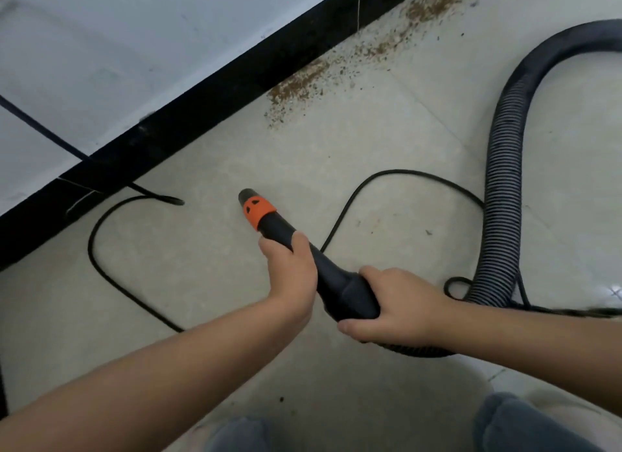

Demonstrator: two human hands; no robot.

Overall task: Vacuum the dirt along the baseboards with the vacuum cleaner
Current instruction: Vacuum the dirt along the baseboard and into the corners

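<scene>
The black vacuum nozzle (269, 221), with an orange collar near its tip, points up and left over the pale floor tiles. My left hand (291, 276) grips the nozzle's neck just behind the collar. My right hand (393, 308) grips the thicker rear end where the ribbed grey hose (505, 189) joins. Brown dirt (296, 90) lies in a band along the black baseboard (202, 115), stretching up and right to another dirt patch (434, 4). The nozzle tip is well short of the dirt, below and left of it.
A thin black power cord (101, 270) loops across the floor on the left and another loop of the cord (387, 174) lies right of the nozzle. The hose arcs along the right edge. My knees in jeans (515, 424) show at the bottom. White wall (101, 48) stands above the baseboard.
</scene>
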